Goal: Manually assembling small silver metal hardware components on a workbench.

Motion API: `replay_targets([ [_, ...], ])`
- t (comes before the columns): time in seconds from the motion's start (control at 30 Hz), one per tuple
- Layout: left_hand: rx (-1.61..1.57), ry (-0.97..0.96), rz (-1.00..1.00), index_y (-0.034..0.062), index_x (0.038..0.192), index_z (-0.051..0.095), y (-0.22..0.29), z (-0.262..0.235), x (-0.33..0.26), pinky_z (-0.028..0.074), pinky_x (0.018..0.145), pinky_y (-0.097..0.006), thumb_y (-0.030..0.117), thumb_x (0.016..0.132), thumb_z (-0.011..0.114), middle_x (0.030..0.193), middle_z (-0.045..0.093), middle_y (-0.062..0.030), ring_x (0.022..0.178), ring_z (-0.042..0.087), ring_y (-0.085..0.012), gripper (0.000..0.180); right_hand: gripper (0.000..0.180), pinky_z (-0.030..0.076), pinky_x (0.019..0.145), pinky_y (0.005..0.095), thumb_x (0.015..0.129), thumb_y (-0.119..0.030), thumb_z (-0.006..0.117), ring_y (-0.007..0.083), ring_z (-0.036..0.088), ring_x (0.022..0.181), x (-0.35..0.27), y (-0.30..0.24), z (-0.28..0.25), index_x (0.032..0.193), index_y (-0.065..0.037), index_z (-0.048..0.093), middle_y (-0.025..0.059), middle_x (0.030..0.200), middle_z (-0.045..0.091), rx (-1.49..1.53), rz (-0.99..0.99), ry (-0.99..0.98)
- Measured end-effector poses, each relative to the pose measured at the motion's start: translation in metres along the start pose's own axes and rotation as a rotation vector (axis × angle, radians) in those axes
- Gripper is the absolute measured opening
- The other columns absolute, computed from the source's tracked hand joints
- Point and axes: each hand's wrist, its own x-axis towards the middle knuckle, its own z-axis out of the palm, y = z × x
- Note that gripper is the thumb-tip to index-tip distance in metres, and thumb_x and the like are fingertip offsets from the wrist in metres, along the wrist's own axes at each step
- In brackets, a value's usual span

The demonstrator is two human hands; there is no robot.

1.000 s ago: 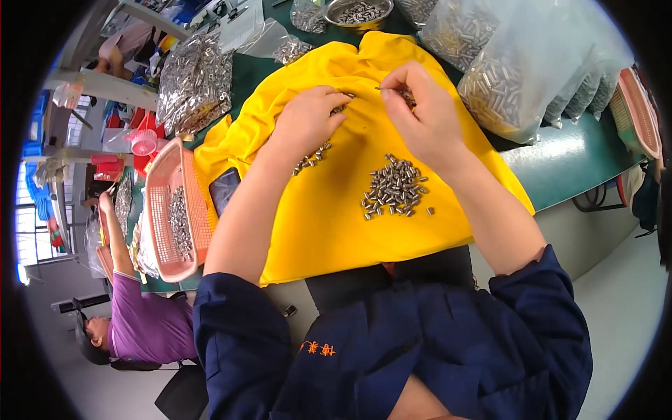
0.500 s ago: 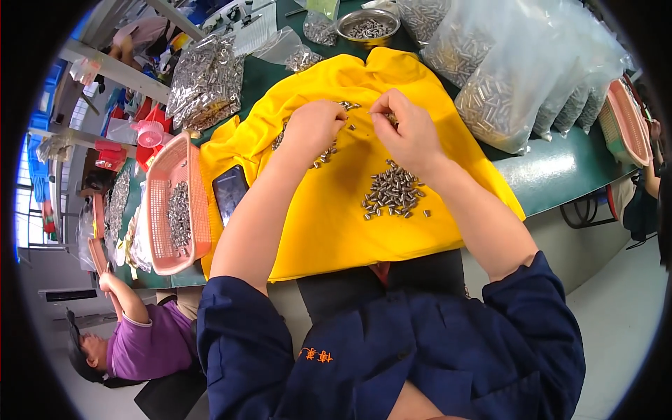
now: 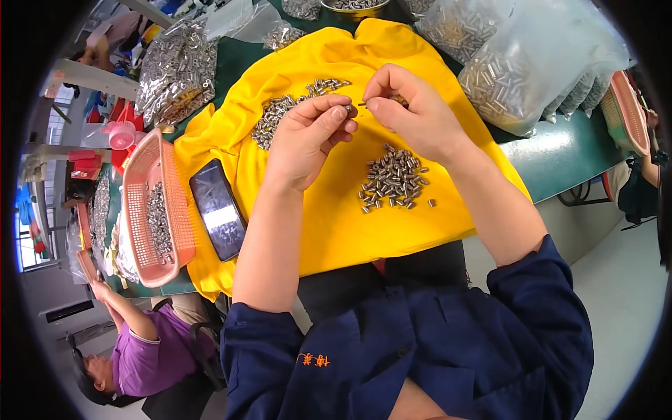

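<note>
Left hand: we see the left hand (image 3: 308, 136) raised over the yellow cloth (image 3: 329, 224), thumb and fingers pinched together on a small metal piece (image 3: 348, 108); the piece is too small for us to make out its form.
Right hand: the right hand (image 3: 413, 115) faces the left one, fingertips nearly touching it; thumb and forefinger are closed on a thin pin (image 3: 364, 105) that points toward the left fingertips.
Gap between hands: we note the pin tip sits just beside the piece in the left pinch; we cannot tell if they touch.
Near pile: a loose heap of short metal cylinders (image 3: 393, 178) lies on the cloth below the right fingers, near them but apart.
Far pile: a second, stretched-out scatter of metal parts (image 3: 290, 108) lies on the cloth just beyond and to the left of the left fingers.
Phone: a dark phone (image 3: 218, 208) rests on the cloth, well to the left of the left wrist.
Basket: a pink mesh basket (image 3: 143, 210) with metal parts stands left of the phone.
Bags: clear bags of metal parts (image 3: 518, 63) lie beyond the right hand, on the green table (image 3: 567, 150).
Neighbour: a person in a purple shirt (image 3: 143, 357) sits at lower left, well apart from our hands.
</note>
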Motion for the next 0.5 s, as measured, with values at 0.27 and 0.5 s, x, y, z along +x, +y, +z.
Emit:
replay_targets([
  [0.27,0.005,-0.007,-0.009,-0.0011,0.094,0.055,-0.0001,0.0032,-0.0028,0.049,0.069,-0.026,0.004,0.082,0.052,0.085,0.059,-0.0078,0.074,0.058,-0.0149,0.014,0.006,0.038,0.058,0.0194,0.077,-0.007,0.048,0.0058,0.045,0.067,-0.0006,0.0020,0.0073,0.080,-0.003,0.048,-0.0007,0.073,0.049,-0.037,-0.084,-0.002],
  [0.5,0.031,-0.028,0.000,-0.0009,0.094,0.054,0.0008,0.0024,-0.0045,0.049,0.072,-0.027,0.002,0.081,0.052,0.086,0.058,-0.0079,0.076,0.058,-0.0156,0.014,0.007,0.038,0.058,0.0200,0.076,-0.007,0.048,0.0068,0.045,0.067,-0.0030,-0.0008,0.0074,0.080,-0.002,0.048,0.0014,0.073,0.050,-0.136,-0.098,0.017],
])
